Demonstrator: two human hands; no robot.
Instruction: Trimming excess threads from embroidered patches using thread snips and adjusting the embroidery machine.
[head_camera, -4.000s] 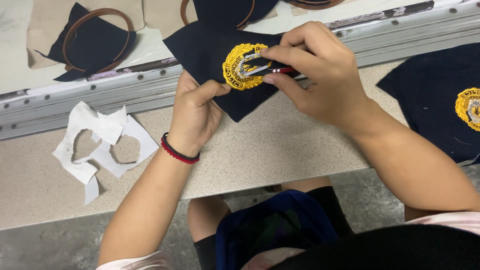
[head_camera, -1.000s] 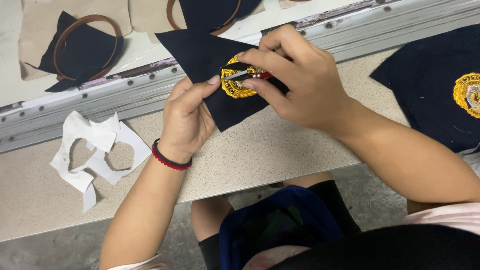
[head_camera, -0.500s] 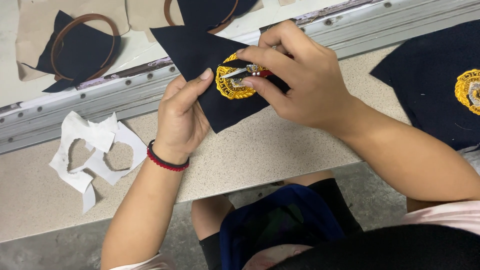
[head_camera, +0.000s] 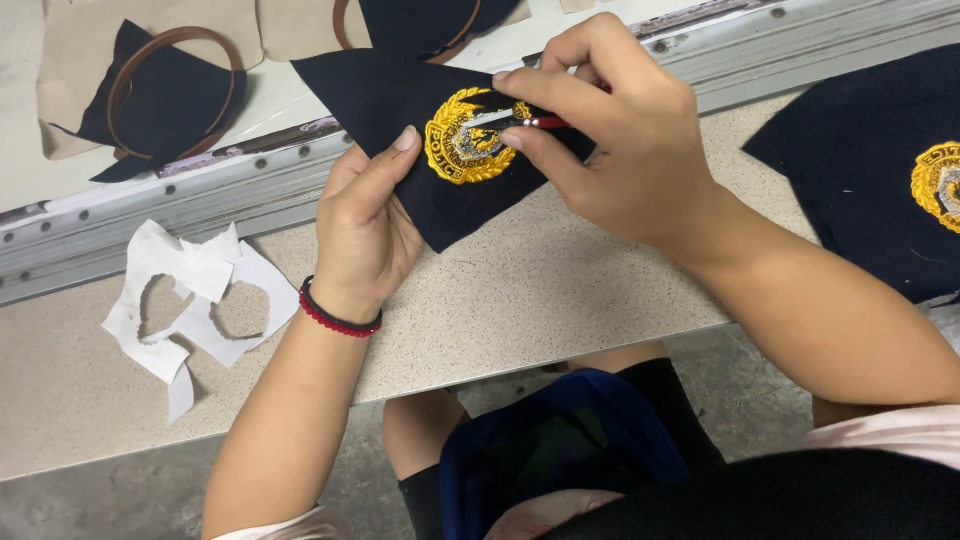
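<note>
The speckled beige stone-like surface (head_camera: 560, 290) fills the middle of the view, with a grey metal rail (head_camera: 200, 200) crossing it from nine o'clock up to two o'clock. Two dark navy fabric pieces with gold embroidered badges show: one (head_camera: 870, 150) lies flat at three o'clock, the other (head_camera: 400, 100) is held up at twelve o'clock. Both forearms rise from six o'clock. The left hand (head_camera: 365, 230), with a red and black bracelet (head_camera: 335, 312) on its wrist, grips the held fabric's lower edge, thumb stretched along the cloth towards the gold embroidered badge (head_camera: 468, 138). The right hand (head_camera: 620, 130) curls over from the right, thumb and forefinger pinched on a small red-handled metal tool (head_camera: 525, 120) whose tip touches the badge. At nine o'clock lies one white backing scrap (head_camera: 190, 300) with two cut-out holes. Two brown hoops (head_camera: 170, 95) rest on fabric beyond the rail.
</note>
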